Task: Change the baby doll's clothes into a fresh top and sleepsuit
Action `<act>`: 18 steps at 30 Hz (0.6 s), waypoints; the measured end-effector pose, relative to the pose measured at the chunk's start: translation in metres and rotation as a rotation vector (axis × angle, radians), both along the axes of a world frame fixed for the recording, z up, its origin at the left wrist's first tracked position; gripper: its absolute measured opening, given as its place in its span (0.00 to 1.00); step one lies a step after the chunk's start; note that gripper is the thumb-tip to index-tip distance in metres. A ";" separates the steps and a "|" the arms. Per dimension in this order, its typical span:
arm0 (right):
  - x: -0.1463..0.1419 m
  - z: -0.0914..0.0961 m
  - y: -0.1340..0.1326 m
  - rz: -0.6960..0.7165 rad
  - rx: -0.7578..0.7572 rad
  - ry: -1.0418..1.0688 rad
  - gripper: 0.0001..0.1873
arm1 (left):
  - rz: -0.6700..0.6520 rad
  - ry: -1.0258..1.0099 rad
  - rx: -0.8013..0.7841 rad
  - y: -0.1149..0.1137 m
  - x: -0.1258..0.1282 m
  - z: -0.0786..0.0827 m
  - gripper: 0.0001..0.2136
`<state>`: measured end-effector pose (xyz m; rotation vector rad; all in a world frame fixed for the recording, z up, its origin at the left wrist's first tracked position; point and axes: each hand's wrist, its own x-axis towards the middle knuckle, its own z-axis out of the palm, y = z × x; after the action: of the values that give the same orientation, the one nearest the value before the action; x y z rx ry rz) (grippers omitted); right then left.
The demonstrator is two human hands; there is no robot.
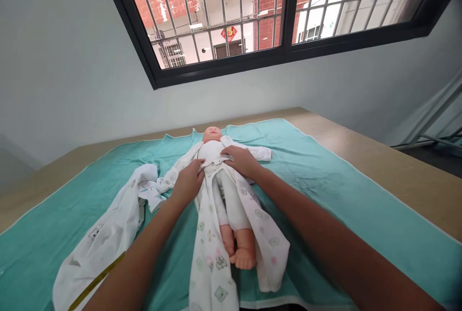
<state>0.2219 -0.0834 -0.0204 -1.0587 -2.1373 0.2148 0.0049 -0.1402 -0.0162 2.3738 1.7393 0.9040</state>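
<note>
A baby doll (224, 190) lies on its back on a teal blanket (325, 195), head toward the window, bare feet toward me. It lies on an open white printed romper (212, 258) whose flaps spread out on both sides of its legs. My left hand (188, 181) pinches the romper's left flap at the doll's waist, fingers closed on the cloth. My right hand (241, 159) rests on the doll's chest and presses the right flap across it, fingers together.
A second white garment (108, 234) with a yellow strip lies crumpled on the blanket to the left. The blanket covers a wooden table (397, 166) set against a grey wall under a barred window (252, 12).
</note>
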 end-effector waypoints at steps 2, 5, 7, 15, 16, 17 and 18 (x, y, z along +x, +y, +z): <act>-0.001 0.007 0.004 -0.024 -0.001 -0.066 0.12 | 0.053 -0.031 -0.010 0.011 -0.004 0.003 0.07; -0.005 0.012 0.013 -0.091 -0.037 -0.096 0.12 | 0.156 -0.204 -0.016 0.032 -0.011 0.003 0.03; -0.008 0.009 0.019 -0.156 -0.098 -0.033 0.12 | 0.200 -0.313 -0.012 0.045 -0.013 -0.001 0.06; -0.010 -0.024 0.028 -0.031 -0.415 0.553 0.09 | 0.209 -0.574 -0.060 0.038 -0.002 -0.025 0.10; -0.010 -0.026 0.028 -0.025 -0.419 0.582 0.10 | 0.191 -0.603 -0.078 0.033 -0.002 -0.026 0.11; -0.010 -0.027 0.028 -0.021 -0.418 0.606 0.10 | 0.163 -0.640 -0.107 0.028 -0.003 -0.026 0.12; -0.010 -0.028 0.028 -0.021 -0.414 0.627 0.11 | 0.128 -0.684 -0.146 0.024 -0.004 -0.026 0.13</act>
<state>0.2115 -0.0555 -0.0489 -1.0578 -1.5409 0.8855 0.0004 -0.1159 -0.0424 1.5926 1.5975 1.3430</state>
